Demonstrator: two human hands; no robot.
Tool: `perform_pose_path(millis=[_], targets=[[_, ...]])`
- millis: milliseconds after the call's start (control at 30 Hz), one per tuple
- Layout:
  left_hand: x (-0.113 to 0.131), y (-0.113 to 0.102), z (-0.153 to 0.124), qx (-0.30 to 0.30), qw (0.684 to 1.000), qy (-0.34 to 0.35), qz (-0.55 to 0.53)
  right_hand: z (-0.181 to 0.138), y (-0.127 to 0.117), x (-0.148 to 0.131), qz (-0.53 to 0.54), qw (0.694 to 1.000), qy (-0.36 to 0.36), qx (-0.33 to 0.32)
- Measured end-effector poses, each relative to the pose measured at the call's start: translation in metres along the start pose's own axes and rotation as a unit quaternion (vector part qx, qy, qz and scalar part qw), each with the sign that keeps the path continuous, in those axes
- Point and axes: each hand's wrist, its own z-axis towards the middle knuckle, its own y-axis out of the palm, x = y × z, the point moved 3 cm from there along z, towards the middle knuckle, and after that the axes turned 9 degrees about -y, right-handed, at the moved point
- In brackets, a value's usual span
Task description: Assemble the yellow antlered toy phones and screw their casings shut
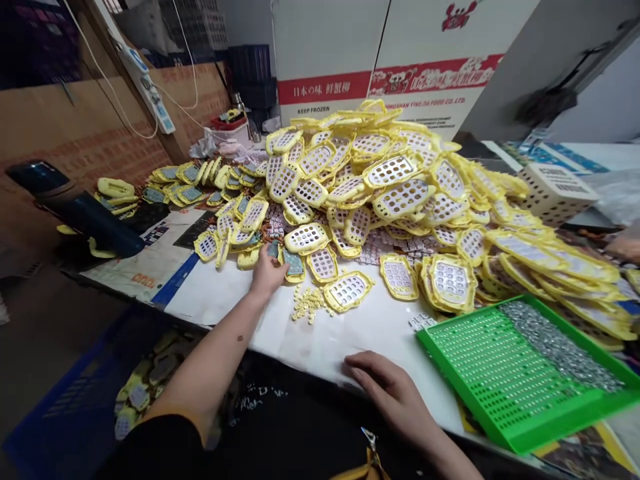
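Note:
My left hand (pixel 269 273) reaches to the front of the pile, its thumb and fingers closed round the edge of a small grey-green circuit board (pixel 273 249). Another grey-green board in a yellow plastic casing (pixel 293 263) lies against the thumb. My right hand (pixel 385 387) rests at the table's front edge, fingers loosely stretched and holding nothing. Between the hands lie a heap of small yellow buttons (pixel 309 303) and a yellow casing half with rows of holes (pixel 349 291). Just beyond rises a large pile of similar yellow casing halves (pixel 370 173).
A green slotted tray (pixel 480 373) with many small metal parts (pixel 555 340) stands at the right. A dark bottle (pixel 80 213) leans at the left. Below the table's left edge sits a blue crate (pixel 65 393) of casings. Large printed cartons (pixel 325 60) stand behind the pile.

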Motion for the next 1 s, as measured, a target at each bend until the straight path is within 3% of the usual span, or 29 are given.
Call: perform_pose_path(millis=[133, 267, 467, 567, 700, 900, 1000], targets=[[-0.002, -0.018, 0.002, -0.044, 0.998, -0.043, -0.023, 0.001, -0.002, 0.003, 0.014, 1.000, 0.011, 0.011], [-0.004, -0.026, -0.003, -0.041, 0.998, -0.047, -0.005, 0.001, -0.004, 0.006, 0.032, 0.999, 0.029, 0.019], [0.002, -0.002, -0.010, 0.016, 0.992, 0.070, 0.108, -0.002, -0.003, 0.007, 0.030, 0.999, 0.010, 0.028], [0.000, 0.001, -0.005, 0.026, 0.998, 0.027, 0.055, -0.004, -0.004, 0.008, 0.029, 0.999, -0.007, 0.038], [0.002, -0.018, -0.003, -0.002, 1.000, -0.019, -0.005, -0.005, -0.005, 0.009, 0.035, 0.998, -0.024, 0.044], [0.017, -0.058, -0.027, 0.045, 0.992, 0.010, -0.118, -0.006, -0.005, 0.010, 0.048, 0.997, -0.031, 0.044], [0.018, -0.052, -0.044, -0.038, 0.974, -0.013, -0.221, -0.002, -0.004, 0.007, 0.069, 0.997, 0.002, 0.037]])
